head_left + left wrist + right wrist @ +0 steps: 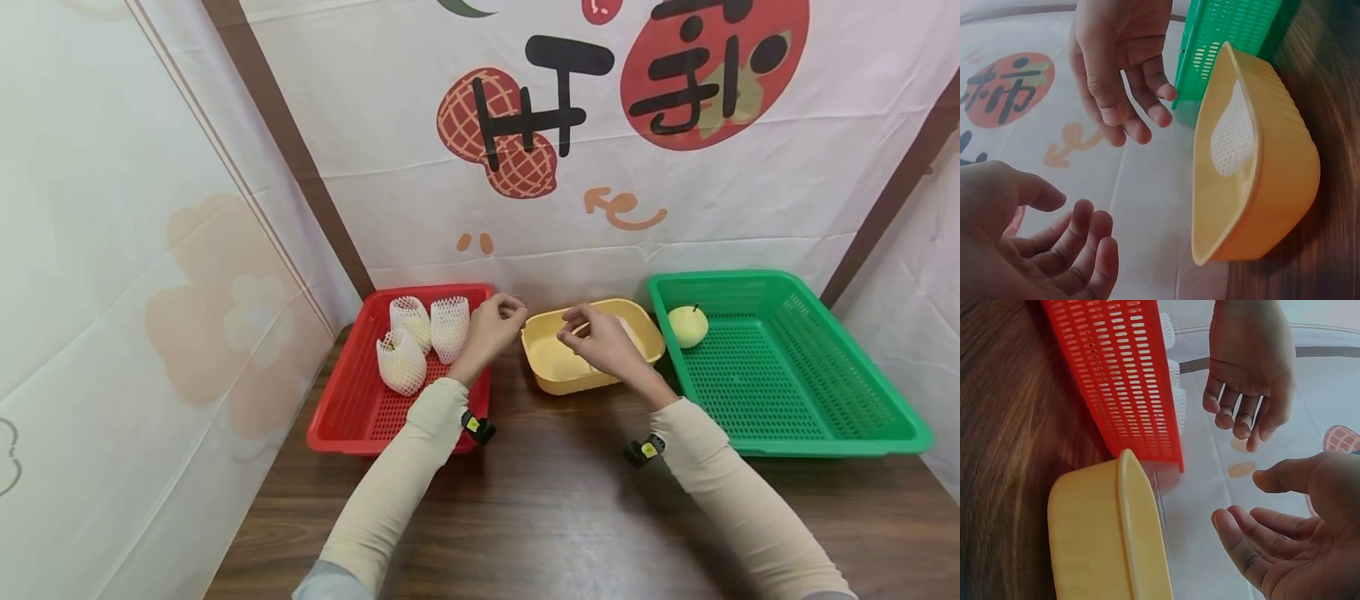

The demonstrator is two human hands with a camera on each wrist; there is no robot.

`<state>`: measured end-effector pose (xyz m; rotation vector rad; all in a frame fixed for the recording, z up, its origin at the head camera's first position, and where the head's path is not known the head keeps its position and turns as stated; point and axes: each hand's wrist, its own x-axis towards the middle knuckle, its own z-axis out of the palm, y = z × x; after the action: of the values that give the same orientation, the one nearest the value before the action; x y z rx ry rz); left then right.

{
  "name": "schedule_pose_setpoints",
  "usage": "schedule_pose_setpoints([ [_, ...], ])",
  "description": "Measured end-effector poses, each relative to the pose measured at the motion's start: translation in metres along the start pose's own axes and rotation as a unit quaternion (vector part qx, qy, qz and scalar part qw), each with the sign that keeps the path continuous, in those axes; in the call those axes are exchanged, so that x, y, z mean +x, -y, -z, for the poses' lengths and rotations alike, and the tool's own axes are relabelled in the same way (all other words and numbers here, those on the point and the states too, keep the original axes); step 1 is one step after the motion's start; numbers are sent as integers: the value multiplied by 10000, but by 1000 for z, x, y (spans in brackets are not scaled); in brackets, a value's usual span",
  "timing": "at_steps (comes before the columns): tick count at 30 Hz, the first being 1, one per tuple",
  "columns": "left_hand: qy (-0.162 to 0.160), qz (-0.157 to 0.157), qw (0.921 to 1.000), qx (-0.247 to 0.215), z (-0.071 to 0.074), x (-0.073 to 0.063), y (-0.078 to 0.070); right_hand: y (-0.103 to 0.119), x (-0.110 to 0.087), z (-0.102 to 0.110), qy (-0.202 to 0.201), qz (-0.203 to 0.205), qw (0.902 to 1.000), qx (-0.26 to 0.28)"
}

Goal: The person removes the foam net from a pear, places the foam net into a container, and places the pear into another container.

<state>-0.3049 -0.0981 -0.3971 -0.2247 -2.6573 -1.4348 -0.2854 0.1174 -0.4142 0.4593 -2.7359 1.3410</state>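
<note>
My left hand (pixel 493 332) hovers between the red basket and the yellow bin (pixel 551 377), its fingers loosely bent around nothing. Above that bin is my right hand (pixel 603 342), also holding nothing, fingers relaxed. The two hands face each other, apart, as both wrist views confirm. Inside the yellow bin lies a white foam net (pixel 1233 137); my right hand partly covers it in the head view. The red basket (pixel 337 408) holds three pale fruits in white foam nets, one of them a netted fruit (pixel 402 362) at the front. A bare pear (pixel 687 326) sits in the green basket (pixel 810 446).
All three containers stand in a row on a dark wooden table (pixel 540 517), the yellow bin in the middle. Behind them hangs a white printed cloth (pixel 390 208). Another cloth wall (pixel 112 250) closes off the left side.
</note>
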Motion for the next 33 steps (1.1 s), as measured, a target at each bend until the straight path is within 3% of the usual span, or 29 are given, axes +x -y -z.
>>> schedule_pose_setpoints([
  [3,-120,-4,9998,156,5,0,3,2,2,-6,58,-16,10000,77],
  [16,-233,187,9995,-128,27,-1,22,14,14,-32,199,57,9985,507],
  [25,-217,222,9995,53,43,-5,36,13,16,-45,292,-52,9966,771],
  [33,-519,282,9983,27,59,-2,49,20,22,-55,411,-152,9960,779],
])
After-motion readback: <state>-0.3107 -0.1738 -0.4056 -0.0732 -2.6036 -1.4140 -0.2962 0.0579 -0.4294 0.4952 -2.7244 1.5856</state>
